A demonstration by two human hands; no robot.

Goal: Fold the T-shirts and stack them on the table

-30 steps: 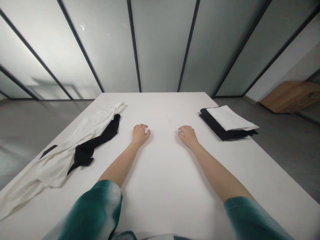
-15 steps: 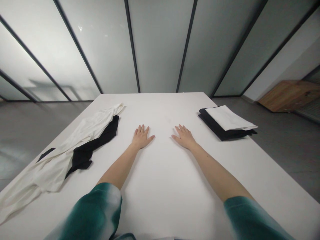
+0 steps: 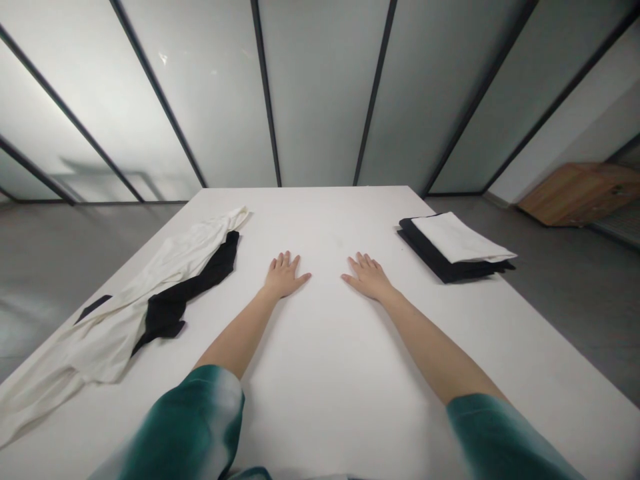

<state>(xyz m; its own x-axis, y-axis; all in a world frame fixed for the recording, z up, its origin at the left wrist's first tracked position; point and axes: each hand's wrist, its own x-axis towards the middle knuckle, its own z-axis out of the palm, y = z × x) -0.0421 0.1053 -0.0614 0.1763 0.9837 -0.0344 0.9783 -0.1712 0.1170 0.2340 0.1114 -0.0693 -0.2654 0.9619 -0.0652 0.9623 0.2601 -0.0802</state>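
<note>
My left hand [image 3: 283, 276] lies flat on the white table [image 3: 325, 373], palm down, fingers stretched out, holding nothing. My right hand [image 3: 369, 276] lies flat the same way a little to its right, also empty. A loose white garment [image 3: 125, 313] sprawls along the table's left side, with a crumpled black garment [image 3: 190, 290] partly under it; the left hand is nearest to these. At the right, a folded white garment [image 3: 457, 239] rests on top of a folded black one [image 3: 440, 263].
Frosted glass panels with dark frames [image 3: 320, 93] stand behind the table's far edge. A wooden cabinet [image 3: 575, 193] sits on the grey floor at the far right. Grey floor runs along both sides of the table.
Both hands went from loosely curled fingers to fingers stretched flat on the table. They have hardly moved in the last half second.
</note>
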